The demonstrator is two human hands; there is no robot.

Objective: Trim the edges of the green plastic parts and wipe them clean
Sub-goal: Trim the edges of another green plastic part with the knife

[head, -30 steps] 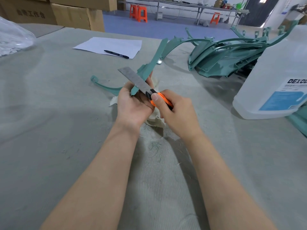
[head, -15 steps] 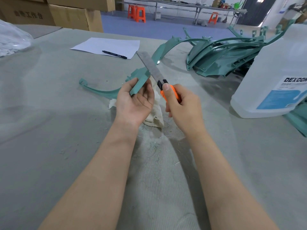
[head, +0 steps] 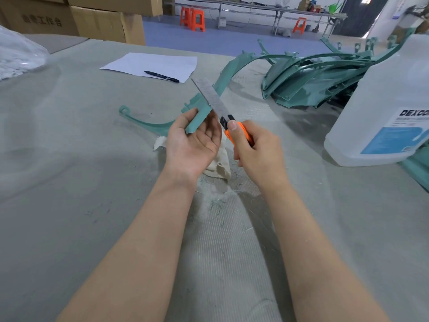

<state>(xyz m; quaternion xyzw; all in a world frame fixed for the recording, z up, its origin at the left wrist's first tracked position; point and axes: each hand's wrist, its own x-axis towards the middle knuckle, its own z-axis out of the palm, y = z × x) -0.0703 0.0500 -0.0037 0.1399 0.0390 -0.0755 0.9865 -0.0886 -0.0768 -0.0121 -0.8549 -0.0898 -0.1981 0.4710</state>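
A long curved green plastic part (head: 199, 117) lies across the table, its near end lifted. My left hand (head: 192, 140) holds that end, thumb on one side and fingers behind it. My right hand (head: 257, 152) grips an orange utility knife (head: 239, 134) with a long blade (head: 210, 94) extended up and to the left. The blade lies along the right edge of the green part. A crumpled white cloth (head: 219, 168) sits on the table under my hands. A pile of more green parts (head: 313, 82) lies at the back right.
A large clear plastic jug (head: 385, 105) with a blue label stands at the right. A sheet of paper (head: 153, 65) with a black pen (head: 161, 76) lies at the back. Cardboard boxes (head: 104, 22) and a clear bag (head: 16, 54) are at the far left. Fine shavings litter the grey table cover (head: 69, 182).
The knife has slid up and away along the part's edge, from across my left fingers to beyond them. My left hand has opened somewhat, palm showing.
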